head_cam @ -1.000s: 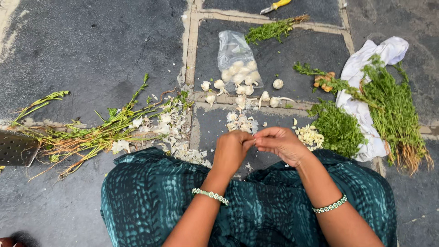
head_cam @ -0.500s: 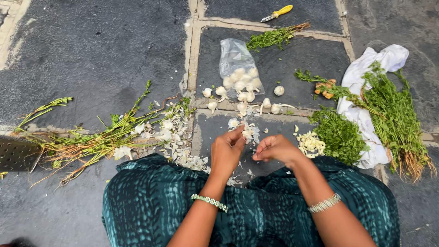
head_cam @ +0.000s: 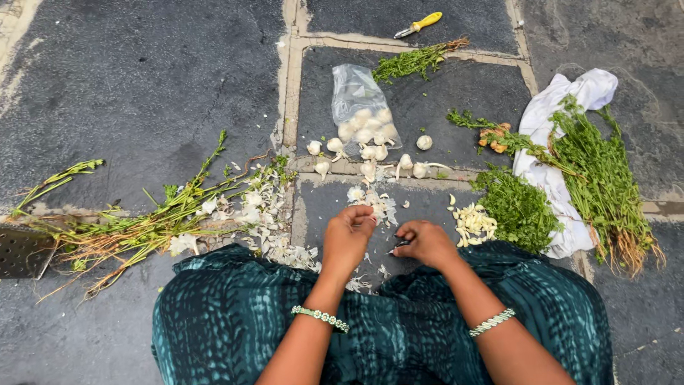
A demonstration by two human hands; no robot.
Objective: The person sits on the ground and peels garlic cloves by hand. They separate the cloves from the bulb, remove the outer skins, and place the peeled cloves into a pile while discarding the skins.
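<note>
My left hand (head_cam: 348, 237) is curled over the dark stone floor, its fingertips pinched on a small pale garlic piece just below a scatter of white garlic skins (head_cam: 374, 203). A hand's width to the right, my right hand (head_cam: 427, 244) is closed on a small dark blade-like thing that pokes out toward the left hand. Both wrists wear beaded bracelets and reach out over my teal patterned skirt (head_cam: 385, 335). Loose garlic bulbs (head_cam: 370, 153) lie just beyond the hands, in front of a clear plastic bag of garlic (head_cam: 358, 107).
Peeled cloves (head_cam: 474, 222) sit in a pile beside chopped green herbs (head_cam: 516, 207). A leafy herb bunch (head_cam: 602, 171) lies on a white cloth (head_cam: 581, 89) at the right. Stripped stems (head_cam: 135, 232) and skins lie at the left, near a metal grate (head_cam: 21, 251). A yellow-handled tool (head_cam: 422, 23) lies far back.
My hands, joined at the fingertips a second ago, have come apart and dropped a little nearer to my lap. The view has shifted slightly.
</note>
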